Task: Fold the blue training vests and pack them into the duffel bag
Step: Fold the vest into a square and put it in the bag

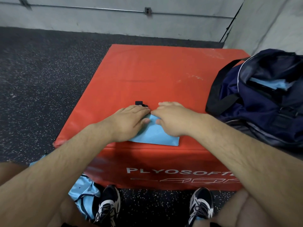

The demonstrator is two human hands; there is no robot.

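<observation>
A small folded light-blue vest (155, 135) lies on the red foam box (147, 71) near its front edge. My left hand (131, 122) lies flat on the vest's left part, fingers straight. My right hand (172, 118) presses its right part, fingers slightly bent over the far edge. The navy duffel bag (262, 102) sits open on the box's right side, with folded blue vests (272, 83) visible inside. More unfolded blue vests (83, 192) lie on the floor by my left foot.
A small black object (140, 103) lies on the box just beyond my left fingertips. Dark speckled rubber floor (41, 79) surrounds the box. A grey wall (114, 18) stands behind. My shoes (201, 205) are at the box's front.
</observation>
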